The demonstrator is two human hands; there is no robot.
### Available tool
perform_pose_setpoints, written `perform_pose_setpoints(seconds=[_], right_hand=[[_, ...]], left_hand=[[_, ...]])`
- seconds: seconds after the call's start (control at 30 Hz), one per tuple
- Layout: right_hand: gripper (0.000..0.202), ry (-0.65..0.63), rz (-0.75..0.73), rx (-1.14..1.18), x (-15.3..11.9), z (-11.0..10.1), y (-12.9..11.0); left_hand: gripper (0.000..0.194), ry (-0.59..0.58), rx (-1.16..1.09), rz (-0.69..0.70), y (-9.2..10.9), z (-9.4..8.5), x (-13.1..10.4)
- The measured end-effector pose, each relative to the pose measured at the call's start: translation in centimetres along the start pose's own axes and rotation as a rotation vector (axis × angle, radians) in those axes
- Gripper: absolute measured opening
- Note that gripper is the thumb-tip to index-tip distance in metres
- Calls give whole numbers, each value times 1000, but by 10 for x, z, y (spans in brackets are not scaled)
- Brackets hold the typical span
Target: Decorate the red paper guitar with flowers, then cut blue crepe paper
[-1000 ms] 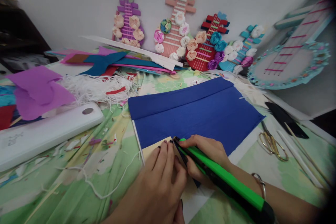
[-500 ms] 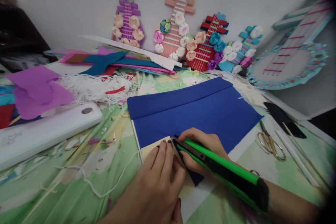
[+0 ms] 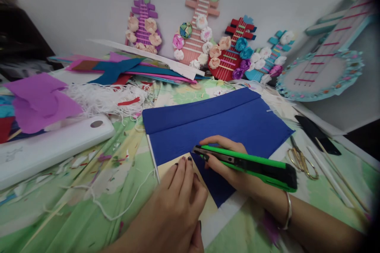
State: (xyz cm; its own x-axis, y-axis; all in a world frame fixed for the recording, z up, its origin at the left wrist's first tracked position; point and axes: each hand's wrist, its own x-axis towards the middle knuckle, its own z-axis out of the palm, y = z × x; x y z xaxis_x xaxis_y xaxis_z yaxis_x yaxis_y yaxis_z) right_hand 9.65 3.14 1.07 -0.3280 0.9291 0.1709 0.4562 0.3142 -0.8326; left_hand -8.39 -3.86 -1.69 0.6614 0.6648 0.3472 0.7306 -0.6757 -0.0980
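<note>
Blue paper (image 3: 204, 126) matt; cutter (image 3: 247, 163) smooth plastic (metal-looking near tip).

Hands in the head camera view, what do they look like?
No gloves. The left hand and right hand both show dark nail polish. A thin silver-coloured bangle circles the right wrist. No sleeves are in view.

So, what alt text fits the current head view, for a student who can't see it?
The left hand rests on a cream card atop a dark blue sheet, while the right hand holds a green-and-black cutter near the card's corner. Behind are colourful instrument-shaped crafts, several trimmed with flowers.
</note>
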Motion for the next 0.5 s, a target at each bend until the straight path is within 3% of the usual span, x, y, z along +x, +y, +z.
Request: perform_pose_setpoints(seconds=[0.17,0.5], right_hand=[[26,-18,18,272,3,-4,3],[19,5,-44,-47,2,4,-4]], left_hand=[[59,11,3,1,-1,2,0],[56,-2,-17,-10,0,1,0]])
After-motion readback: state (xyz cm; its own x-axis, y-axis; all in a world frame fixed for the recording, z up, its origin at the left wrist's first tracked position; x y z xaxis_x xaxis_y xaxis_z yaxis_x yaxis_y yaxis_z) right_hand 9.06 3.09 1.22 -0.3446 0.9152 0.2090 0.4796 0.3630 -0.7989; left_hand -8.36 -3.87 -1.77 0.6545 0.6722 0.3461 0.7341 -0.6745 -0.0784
